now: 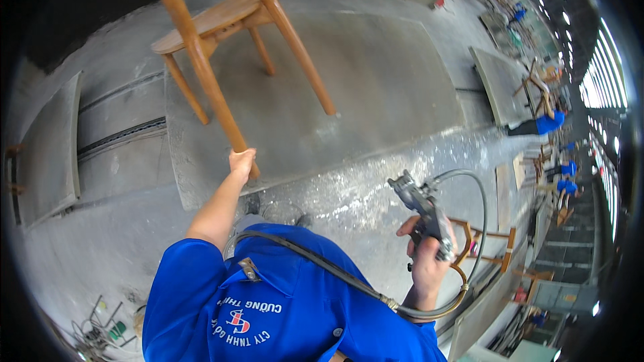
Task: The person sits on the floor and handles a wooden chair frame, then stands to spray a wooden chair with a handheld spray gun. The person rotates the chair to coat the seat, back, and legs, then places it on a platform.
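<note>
My left hand [243,159] is closed around the lower end of an orange-brown wooden chair's [213,84] near leg. The chair's flat seat [228,15] shows above, and its top runs out of view. Its other legs stand over a large grey panel [389,74]; whether all of them touch it I cannot tell. In my right hand [429,265] is a metal spray gun [424,204], held apart from the chair with its nozzle toward the upper left. A dark hose [484,204] loops from the gun, and hose also crosses my blue shirt.
Beside the panel, a chain track [121,139] runs toward another grey panel [50,151] at left. A further panel [500,84] is at right, near a person in blue [550,122]. Wooden chair frames [496,245] stand at lower right. Metal gear [100,328] lies lower left.
</note>
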Available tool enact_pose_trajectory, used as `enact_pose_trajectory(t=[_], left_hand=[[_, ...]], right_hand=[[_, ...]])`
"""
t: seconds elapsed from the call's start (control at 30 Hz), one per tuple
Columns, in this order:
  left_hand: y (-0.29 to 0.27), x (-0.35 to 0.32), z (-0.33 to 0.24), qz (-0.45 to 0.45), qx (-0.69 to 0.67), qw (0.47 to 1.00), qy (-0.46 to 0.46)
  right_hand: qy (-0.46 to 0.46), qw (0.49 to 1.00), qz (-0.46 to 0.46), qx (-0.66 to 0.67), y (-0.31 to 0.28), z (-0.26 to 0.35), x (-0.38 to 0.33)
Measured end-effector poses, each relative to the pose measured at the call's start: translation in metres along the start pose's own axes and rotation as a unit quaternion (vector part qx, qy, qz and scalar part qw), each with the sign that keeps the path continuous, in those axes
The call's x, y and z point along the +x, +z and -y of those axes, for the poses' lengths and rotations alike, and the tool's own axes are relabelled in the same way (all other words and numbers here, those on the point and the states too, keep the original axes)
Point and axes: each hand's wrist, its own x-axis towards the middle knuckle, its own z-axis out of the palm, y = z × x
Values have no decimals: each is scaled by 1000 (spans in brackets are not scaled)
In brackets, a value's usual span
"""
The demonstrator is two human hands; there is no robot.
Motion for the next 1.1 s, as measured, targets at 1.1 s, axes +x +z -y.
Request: enact_pose_trajectory(t=[1.1], left_hand=[[174, -20, 16, -45, 144, 932, 330]], right_hand=[[307, 929, -173, 115, -119, -108, -84]])
